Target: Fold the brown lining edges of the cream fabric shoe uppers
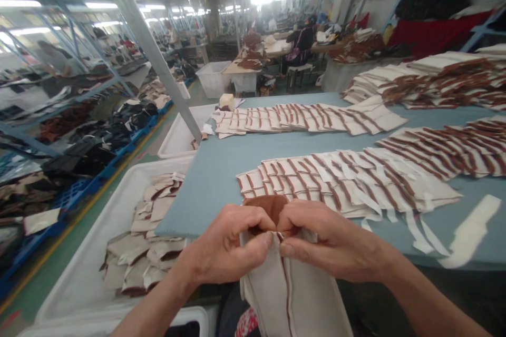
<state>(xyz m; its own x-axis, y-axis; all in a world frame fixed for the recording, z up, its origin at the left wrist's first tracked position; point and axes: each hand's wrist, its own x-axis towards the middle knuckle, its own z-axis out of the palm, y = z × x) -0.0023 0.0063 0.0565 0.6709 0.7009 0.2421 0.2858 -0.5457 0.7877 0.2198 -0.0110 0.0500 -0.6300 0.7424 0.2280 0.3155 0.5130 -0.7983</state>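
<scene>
Both hands pinch a sewn fabric piece (312,295), cream outside with a brown side showing at its top, at the table's near edge. My left hand (233,242) grips it left of the middle seam, thumb and fingers pressed together. On the other side of that seam my right hand (324,237) pinches the cloth, its fingertips close to those of the left. The piece hangs down below the hands toward my lap. Just beyond them lies an overlapping row of similar cream-and-brown pieces (336,179) with white strips on it.
The blue-grey table (221,163) carries another row of pieces (300,118) and stacks (443,79) at the right. A white strip (474,231) lies near the right edge. A white bin (71,274) of cut pieces stands left, beside a metal post (154,47). A person (302,42) sits farther back.
</scene>
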